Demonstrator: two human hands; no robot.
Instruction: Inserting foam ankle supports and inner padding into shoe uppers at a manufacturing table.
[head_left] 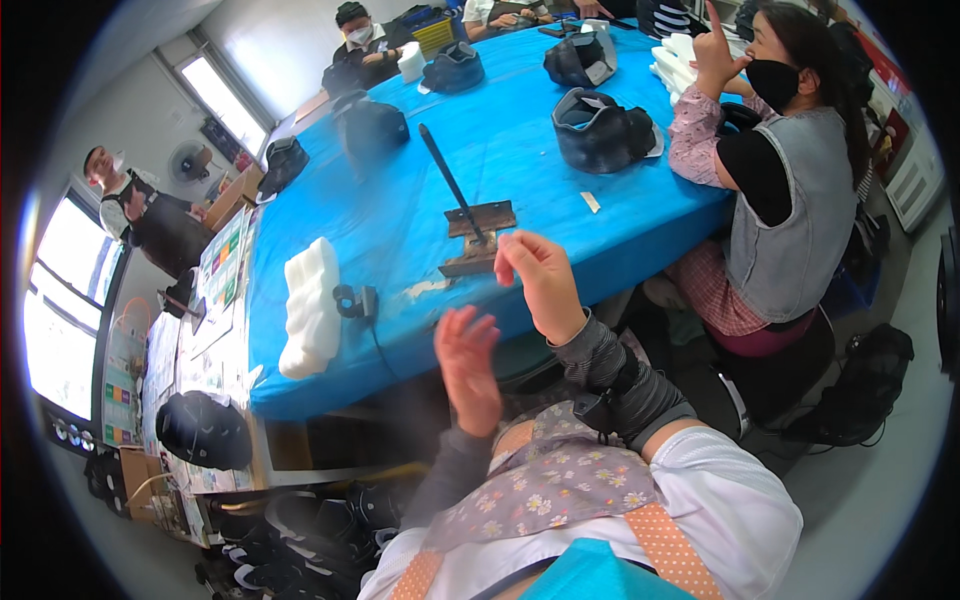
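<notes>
My left hand (467, 372) is raised in front of the table's near edge, slightly blurred, its fingers loosely apart and nothing seen in it. To its right and higher up is my right hand (543, 285), with fingers curled in and pressed together; whatever they may hold is too small to make out. Just beyond that hand, a metal stand (478, 262) with a slanting dark rod rises from the blue-covered table (400, 270). A small black device (355, 302) with a cable lies left of the stand, beside a wavy white foam block (312, 305).
Black padded helmet liners (607, 130) sit around the table. At the right sits a person (790, 190) in a black mask; others sit at the far side, and one person (150, 210) stands at the left. A black cap-like piece (203, 430) rests on a paper-covered side table.
</notes>
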